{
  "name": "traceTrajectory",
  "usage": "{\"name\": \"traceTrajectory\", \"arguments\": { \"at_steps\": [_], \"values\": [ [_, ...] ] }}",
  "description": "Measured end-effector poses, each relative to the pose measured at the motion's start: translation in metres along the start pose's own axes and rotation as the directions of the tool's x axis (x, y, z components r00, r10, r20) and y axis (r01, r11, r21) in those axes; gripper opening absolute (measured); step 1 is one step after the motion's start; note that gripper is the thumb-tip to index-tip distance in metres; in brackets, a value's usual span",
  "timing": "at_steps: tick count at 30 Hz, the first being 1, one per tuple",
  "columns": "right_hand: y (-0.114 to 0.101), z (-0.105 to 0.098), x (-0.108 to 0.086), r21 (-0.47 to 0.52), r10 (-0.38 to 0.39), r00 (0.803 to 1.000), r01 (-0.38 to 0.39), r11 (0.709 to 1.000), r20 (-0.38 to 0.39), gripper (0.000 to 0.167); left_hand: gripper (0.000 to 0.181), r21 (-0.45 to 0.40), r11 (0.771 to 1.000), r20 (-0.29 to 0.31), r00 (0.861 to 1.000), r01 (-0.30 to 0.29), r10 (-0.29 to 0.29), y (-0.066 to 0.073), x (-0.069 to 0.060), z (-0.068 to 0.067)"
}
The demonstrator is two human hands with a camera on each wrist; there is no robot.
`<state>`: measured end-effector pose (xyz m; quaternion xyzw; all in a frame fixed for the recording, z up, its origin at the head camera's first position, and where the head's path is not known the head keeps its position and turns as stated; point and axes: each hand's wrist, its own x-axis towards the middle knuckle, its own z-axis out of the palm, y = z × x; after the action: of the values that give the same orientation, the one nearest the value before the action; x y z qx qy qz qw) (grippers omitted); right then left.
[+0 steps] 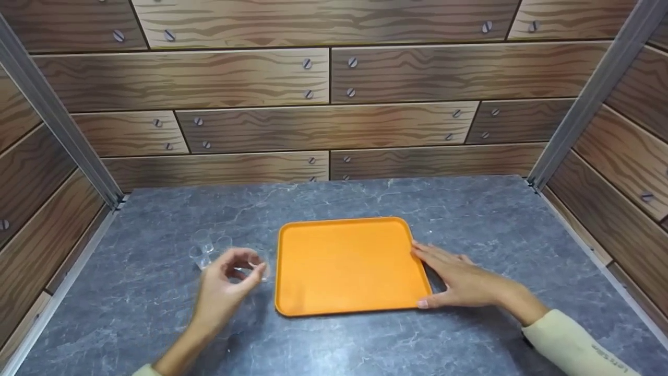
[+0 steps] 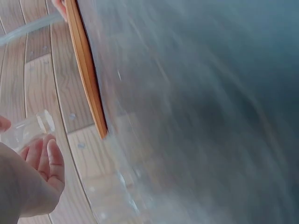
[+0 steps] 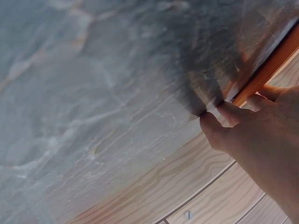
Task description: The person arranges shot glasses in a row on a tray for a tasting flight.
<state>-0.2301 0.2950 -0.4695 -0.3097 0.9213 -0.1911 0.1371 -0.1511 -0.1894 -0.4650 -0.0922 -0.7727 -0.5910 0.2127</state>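
My left hand pinches a small clear cup between thumb and fingers, just left of the orange tray. In the left wrist view the cup lies on its side in the grip, its rim turned away from the palm. The rectangular tray is flat on the table with nothing on it. Along its right edge rests my right hand, fingers extended on the side and thumb by the near right corner. In the right wrist view some fingertips touch the tabletop beside the tray.
More clear cups stand close together on the left, behind my left hand; their edges are hard to make out. The grey marbled table is bounded by wood-patterned walls at the back and sides, with metal posts at the back corners.
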Motion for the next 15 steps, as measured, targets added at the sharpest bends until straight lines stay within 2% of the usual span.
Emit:
{"name": "traceTrajectory", "arguments": {
  "at_steps": [7, 15],
  "values": [
    [-0.001, -0.001, 0.002, -0.013, -0.003, 1.000, 0.003, 1.000, 0.002, 0.114, 0.021, -0.011, 1.000, 0.028, 1.000, 0.013, -0.013, 0.006, -0.001, 0.027],
    [0.000, 0.000, -0.003, 0.003, 0.007, 1.000, -0.007, 1.000, 0.008, 0.114, 0.023, -0.046, 0.999, 0.104, 0.995, 0.012, -0.007, 0.015, 0.000, 0.061]
  ]
}}
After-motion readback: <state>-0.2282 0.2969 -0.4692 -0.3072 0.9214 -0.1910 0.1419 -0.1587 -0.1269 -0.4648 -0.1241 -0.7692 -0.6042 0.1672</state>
